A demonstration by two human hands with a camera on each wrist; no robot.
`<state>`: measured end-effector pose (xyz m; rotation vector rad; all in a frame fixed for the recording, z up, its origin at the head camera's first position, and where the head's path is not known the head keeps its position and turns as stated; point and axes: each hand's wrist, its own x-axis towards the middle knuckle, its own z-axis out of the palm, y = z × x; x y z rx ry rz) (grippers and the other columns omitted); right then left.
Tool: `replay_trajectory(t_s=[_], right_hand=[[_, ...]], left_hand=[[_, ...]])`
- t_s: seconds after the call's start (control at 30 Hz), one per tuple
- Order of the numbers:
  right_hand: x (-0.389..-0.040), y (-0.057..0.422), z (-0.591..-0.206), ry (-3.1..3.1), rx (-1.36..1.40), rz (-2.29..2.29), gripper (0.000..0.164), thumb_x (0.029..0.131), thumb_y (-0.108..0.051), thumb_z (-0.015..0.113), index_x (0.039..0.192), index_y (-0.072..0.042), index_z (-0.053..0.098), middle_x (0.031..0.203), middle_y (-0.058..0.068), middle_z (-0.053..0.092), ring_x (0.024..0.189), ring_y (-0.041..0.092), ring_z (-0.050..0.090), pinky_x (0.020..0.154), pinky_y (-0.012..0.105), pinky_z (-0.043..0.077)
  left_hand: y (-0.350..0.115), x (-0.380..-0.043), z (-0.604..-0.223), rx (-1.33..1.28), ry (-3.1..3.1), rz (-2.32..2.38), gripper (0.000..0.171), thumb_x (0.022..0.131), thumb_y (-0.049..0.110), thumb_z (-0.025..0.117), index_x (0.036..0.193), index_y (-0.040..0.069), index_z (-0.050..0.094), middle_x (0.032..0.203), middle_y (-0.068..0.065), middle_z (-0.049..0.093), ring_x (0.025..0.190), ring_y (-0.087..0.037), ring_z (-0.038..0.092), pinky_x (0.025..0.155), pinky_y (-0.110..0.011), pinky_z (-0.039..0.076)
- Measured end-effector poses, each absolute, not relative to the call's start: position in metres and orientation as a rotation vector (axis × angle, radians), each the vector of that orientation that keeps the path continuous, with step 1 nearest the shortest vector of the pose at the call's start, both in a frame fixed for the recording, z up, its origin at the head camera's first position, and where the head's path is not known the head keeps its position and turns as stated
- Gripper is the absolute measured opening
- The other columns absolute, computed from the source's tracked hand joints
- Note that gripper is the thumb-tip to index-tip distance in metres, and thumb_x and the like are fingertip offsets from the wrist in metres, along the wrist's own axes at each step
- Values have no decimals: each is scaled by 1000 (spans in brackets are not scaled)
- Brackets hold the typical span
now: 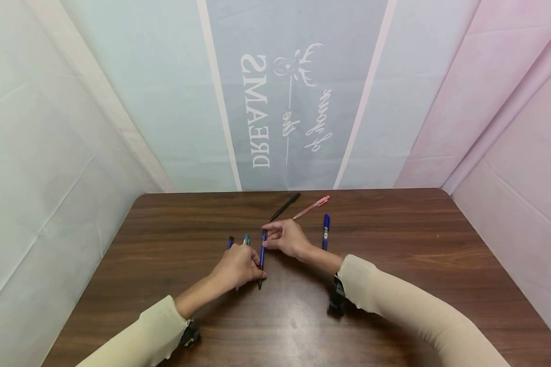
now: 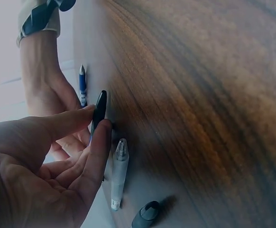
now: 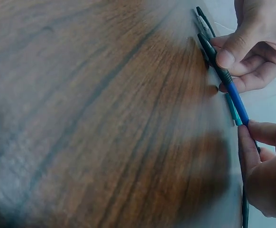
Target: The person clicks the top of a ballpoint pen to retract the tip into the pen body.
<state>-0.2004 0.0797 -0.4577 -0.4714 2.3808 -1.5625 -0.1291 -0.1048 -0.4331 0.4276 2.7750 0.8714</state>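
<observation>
A blue pen with a black grip is held between both hands, its dark tip toward the table's near side. My left hand pinches the black grip near the tip, between thumb and finger. My right hand pinches the other end of the same pen. Beside the left hand lie a teal-ended clear pen and another blue pen with a black end, both partly hidden by that hand in the head view. In the left wrist view the clear pen shows its tip.
Behind the hands a black pen and a pink pen lie slanted on the brown wooden table. A blue capped pen lies right of the right hand. Cloth with printed lettering hangs along the table's far edge.
</observation>
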Motion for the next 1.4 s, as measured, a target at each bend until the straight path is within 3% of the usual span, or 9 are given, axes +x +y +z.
replay_trajectory(t_s=[0.27,0.8,1.1,1.4], right_hand=[[-200,79,-459,2485,-489,-1414,41,87,-5,87,126,-1,75,94,4,79,87,14,76,76,24,60],[-199,78,-457,2600,-584,-1273,38,86,-8,89,122,-2,78,92,4,80,83,12,76,73,24,61],[-198,80,-458,2660,-659,-1227,36,83,-8,92,116,-2,79,103,9,71,82,9,72,72,21,58],[-194,84,-457,2676,-674,-1230,39,84,-12,92,118,-1,78,105,9,71,83,11,72,72,22,59]], left_hand=[[-103,-126,-432,412,2807,810,29,76,22,98,67,16,71,59,12,64,56,-3,58,55,-23,49],[-102,-124,-431,411,2775,806,31,78,20,97,70,13,68,57,10,62,53,-5,56,53,-24,48],[-103,-126,-430,449,2785,805,27,77,22,97,79,9,74,61,10,67,56,-3,61,60,-28,56],[-105,-124,-430,439,2774,816,27,78,22,96,79,9,73,60,11,66,56,-2,60,55,-23,51]])
